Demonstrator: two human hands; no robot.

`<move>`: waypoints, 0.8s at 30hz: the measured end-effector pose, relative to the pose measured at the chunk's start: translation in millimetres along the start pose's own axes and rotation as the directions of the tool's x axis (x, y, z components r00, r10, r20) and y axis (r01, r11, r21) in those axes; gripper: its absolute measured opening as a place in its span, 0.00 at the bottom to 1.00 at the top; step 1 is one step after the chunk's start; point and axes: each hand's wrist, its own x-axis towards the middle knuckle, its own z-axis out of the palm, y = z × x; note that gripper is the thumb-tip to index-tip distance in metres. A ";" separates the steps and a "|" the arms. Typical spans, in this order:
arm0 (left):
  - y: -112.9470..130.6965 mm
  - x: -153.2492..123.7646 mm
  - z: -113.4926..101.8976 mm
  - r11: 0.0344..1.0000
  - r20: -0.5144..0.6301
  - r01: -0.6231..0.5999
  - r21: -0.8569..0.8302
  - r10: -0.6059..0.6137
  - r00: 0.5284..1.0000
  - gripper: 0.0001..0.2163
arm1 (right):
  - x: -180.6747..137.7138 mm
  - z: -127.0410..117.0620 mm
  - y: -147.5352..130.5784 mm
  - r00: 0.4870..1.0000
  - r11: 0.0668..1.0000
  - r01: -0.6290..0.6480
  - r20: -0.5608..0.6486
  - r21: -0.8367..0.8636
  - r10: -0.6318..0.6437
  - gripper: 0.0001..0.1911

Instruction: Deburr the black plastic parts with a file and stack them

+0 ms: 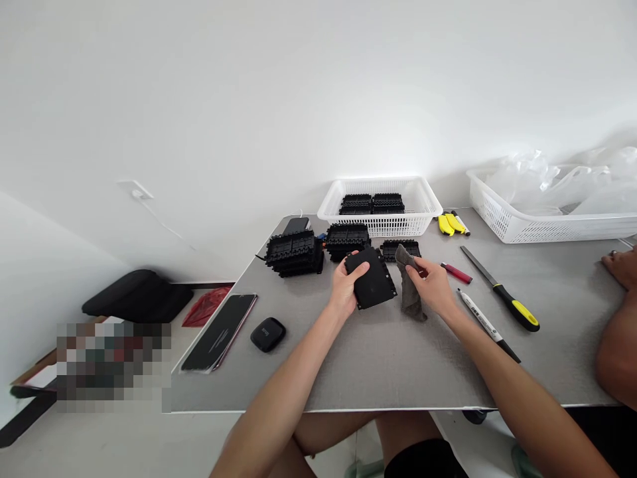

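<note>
My left hand (pixel 344 284) grips a flat black plastic panel (pixel 374 282) by its left side, thumb across its smooth face. Small tabs run along the panel's right edge. Just right of it, my right hand (pixel 432 285) pinches a grey cloth (pixel 411 292) that hangs down toward the table. Cloth and panel are close together but look apart. Behind the hands, another black panel (pixel 398 249) lies on the table. Stacks of similar black parts stand left of it, one stack (pixel 346 240) in the middle and another stack (pixel 294 253) farther left.
A white basket (pixel 381 226) holding more black parts stands at the wall; another white basket (pixel 557 229) holds plastic bags. Rightward lie a file (pixel 517 305), a marker (pixel 488 322), a red lighter (pixel 456 273) and yellow cutters (pixel 450 224). Another person's arm (pixel 617 332) rests at right.
</note>
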 end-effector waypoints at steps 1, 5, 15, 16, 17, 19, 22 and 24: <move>-1.3 -0.9 0.6 0.999 0.018 0.027 0.033 -0.027 0.999 0.26 | -0.8 0.6 -0.2 0.999 0.999 0.050 -0.005 -0.013 -0.050 0.16; -6.9 -5.3 4.7 0.987 0.069 0.067 0.147 -0.078 0.995 0.21 | -3.4 5.1 3.9 0.959 0.952 0.278 -0.014 -0.131 -0.282 0.20; -2.8 -1.3 1.1 0.981 0.012 0.115 0.158 -0.119 0.993 0.21 | -10.9 17.0 0.7 0.846 0.644 0.532 0.341 -0.550 -0.409 0.24; -0.8 0.7 -0.9 0.981 0.000 0.119 0.155 -0.121 0.993 0.21 | -12.1 17.7 0.2 0.829 0.625 0.559 0.376 -0.545 -0.414 0.24; 1.3 2.8 -3.2 0.981 -0.013 0.119 0.153 -0.118 0.993 0.21 | -13.2 18.4 0.2 0.809 0.609 0.587 0.415 -0.534 -0.416 0.24; 5.2 6.8 -7.6 0.982 -0.043 0.111 0.153 -0.106 0.993 0.21 | -15.3 19.6 0.8 0.769 0.586 0.635 0.485 -0.504 -0.416 0.23; 9.3 11.1 -12.9 0.982 -0.078 0.098 0.161 -0.086 0.993 0.21 | -17.3 20.0 1.1 0.726 0.571 0.676 0.555 -0.466 -0.406 0.23; 10.1 12.3 -14.8 0.980 -0.083 0.087 0.179 -0.073 0.994 0.20 | -17.7 18.4 -0.5 0.708 0.576 0.687 0.586 -0.442 -0.394 0.22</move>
